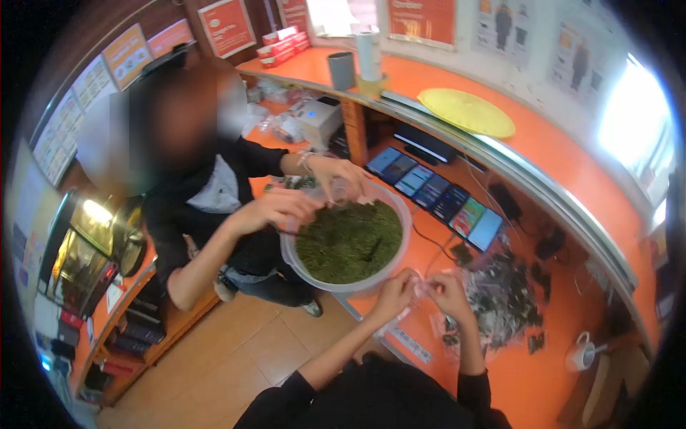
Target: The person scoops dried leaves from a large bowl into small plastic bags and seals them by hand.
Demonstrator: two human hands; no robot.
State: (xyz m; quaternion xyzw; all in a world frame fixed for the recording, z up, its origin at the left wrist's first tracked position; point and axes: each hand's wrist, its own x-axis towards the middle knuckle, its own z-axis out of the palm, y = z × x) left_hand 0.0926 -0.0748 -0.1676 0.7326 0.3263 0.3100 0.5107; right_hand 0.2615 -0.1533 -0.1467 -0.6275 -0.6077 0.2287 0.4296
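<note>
My left hand (397,296) and my right hand (447,294) meet in front of me, fingers closed in a pinch on a small clear plastic bag (424,287). What the bag contains is too small to make out. Just beyond my left hand stands a large translucent tub (289,259) with chopped green herbs (350,243) in it. A dark, thin utensil (375,248) lies on the herbs. Right of my right hand spreads a heap of small plastic bags (496,300) with dark green contents.
Across the tub, a co-worker's hands (275,209) work over its far rim. Several phones (436,196) line the orange counter (429,250) beside a small monitor (425,145). A white mug (581,353) stands at right. The upper shelf holds a yellow round lid (468,112) and a grey cup (341,71).
</note>
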